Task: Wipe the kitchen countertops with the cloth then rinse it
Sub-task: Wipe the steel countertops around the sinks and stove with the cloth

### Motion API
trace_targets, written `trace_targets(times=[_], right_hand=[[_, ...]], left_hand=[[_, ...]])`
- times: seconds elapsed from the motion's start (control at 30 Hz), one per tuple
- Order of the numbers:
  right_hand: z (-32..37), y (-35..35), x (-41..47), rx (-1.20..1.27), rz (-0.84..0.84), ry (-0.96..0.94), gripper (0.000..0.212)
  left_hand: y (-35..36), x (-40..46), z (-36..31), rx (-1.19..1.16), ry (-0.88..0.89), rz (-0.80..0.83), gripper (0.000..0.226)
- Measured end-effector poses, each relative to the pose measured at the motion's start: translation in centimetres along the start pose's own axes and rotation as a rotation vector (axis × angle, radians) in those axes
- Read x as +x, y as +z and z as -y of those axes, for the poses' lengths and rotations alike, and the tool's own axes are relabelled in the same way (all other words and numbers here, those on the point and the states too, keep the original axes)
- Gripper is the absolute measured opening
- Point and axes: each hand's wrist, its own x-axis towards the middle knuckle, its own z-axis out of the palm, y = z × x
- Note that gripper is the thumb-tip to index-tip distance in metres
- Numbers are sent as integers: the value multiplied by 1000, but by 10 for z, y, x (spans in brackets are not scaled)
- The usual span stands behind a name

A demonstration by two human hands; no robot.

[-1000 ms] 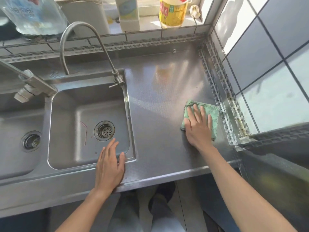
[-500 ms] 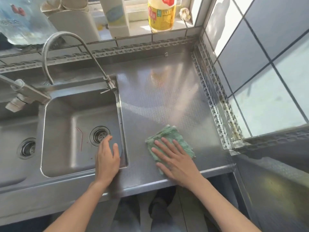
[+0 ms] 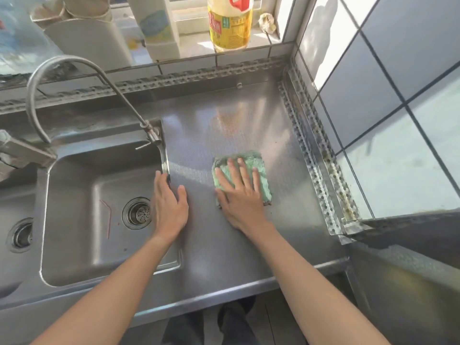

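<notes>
A green cloth (image 3: 258, 161) lies flat on the steel countertop (image 3: 224, 125) to the right of the sink. My right hand (image 3: 242, 195) presses down on it with straight, spread fingers and covers its lower left part. My left hand (image 3: 169, 205) rests flat on the right rim of the sink basin (image 3: 82, 245), fingers straight, thumb on the countertop. A curved steel tap (image 3: 82, 70) arches over the basin's back edge.
A second basin with a drain (image 3: 20, 235) lies at the far left. A yellow oil bottle (image 3: 230, 23), a white carton (image 3: 156, 28) and containers stand on the window ledge behind. Tiled wall (image 3: 385, 95) and a perforated metal strip (image 3: 313, 150) border the countertop's right side.
My right hand slid the cloth from the right edge toward the front, then back up to the countertop's middle. My left hand moved from the sink's front rim to its right rim.
</notes>
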Motion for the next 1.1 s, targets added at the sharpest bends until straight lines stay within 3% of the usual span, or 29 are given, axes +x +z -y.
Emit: trace_targets(times=[0.13, 0.23, 0.33, 0.47, 0.6, 0.67, 0.77, 0.9, 1.0, 1.1], right_hand=[[-8, 14, -73, -71, 61, -279, 55], [-50, 7, -116, -140, 102, -364, 58], [-90, -14, -111, -126, 110, -241, 57], [-120, -34, -41, -95, 62, 36, 57], [-110, -40, 68, -77, 5, 269, 59], [-83, -39, 114, -74, 6, 284, 60], [-26, -28, 144, -61, 19, 106, 57], [19, -7, 106, -42, 79, -251, 55], [-9, -7, 63, -40, 108, -361, 53], [-62, -25, 52, -41, 83, -293, 51]], left_hand=[[13, 15, -12, -1, -37, -68, 60], [28, 24, -20, -4, -145, -139, 58], [41, 26, -19, 60, -193, -215, 61], [50, 28, -14, 134, -178, -283, 65], [54, 29, -13, 171, -169, -312, 66], [55, 29, -12, 188, -174, -309, 67], [54, 30, -14, 211, -181, -313, 68], [52, 30, -18, 224, -178, -304, 69], [51, 30, -18, 232, -179, -288, 69], [51, 30, -18, 234, -175, -291, 68]])
